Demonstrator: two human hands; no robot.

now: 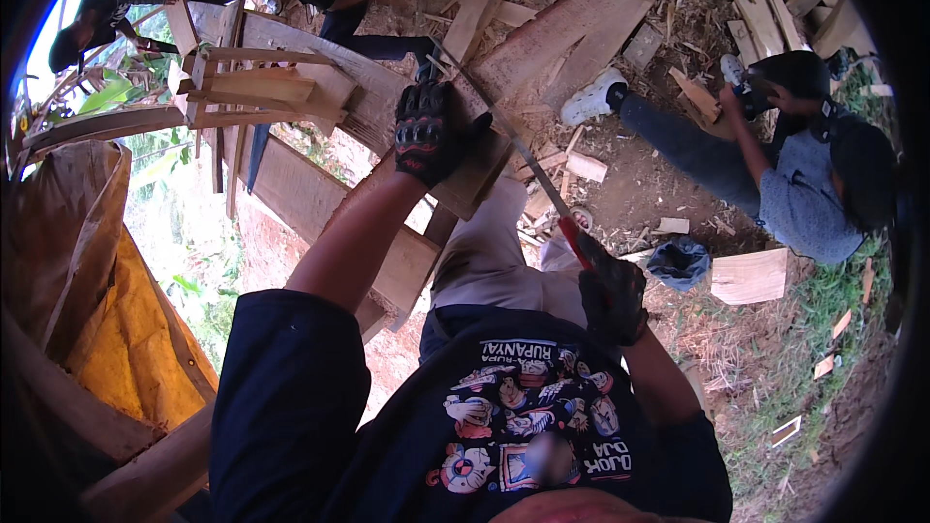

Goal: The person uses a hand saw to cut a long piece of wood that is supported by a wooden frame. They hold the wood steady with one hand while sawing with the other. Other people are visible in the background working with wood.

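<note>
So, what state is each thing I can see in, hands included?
Left hand: gloved, resting on the board.
Right hand: gloved, closed on the saw.
Saw: bare blade, slanting past the board; contact unclear.
Board: cut or uncut, can't tell.
Orange sheet: creased.
Dark baglike bundle: crumpled, on the ground.
Pale wood slab: lying flat.

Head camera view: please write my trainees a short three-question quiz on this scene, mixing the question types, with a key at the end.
1. Multiple choice: What does the person's right hand grip?
A) a claw hammer
B) a red-handled saw
C) a paintbrush

2. True or false: The person's left hand is bare.

3. Fill the gap: The yellow-orange tarp shows on the ____ side of the picture.

Key:
1. B
2. False; it wears a black glove and lies on a wooden board.
3. left
</note>
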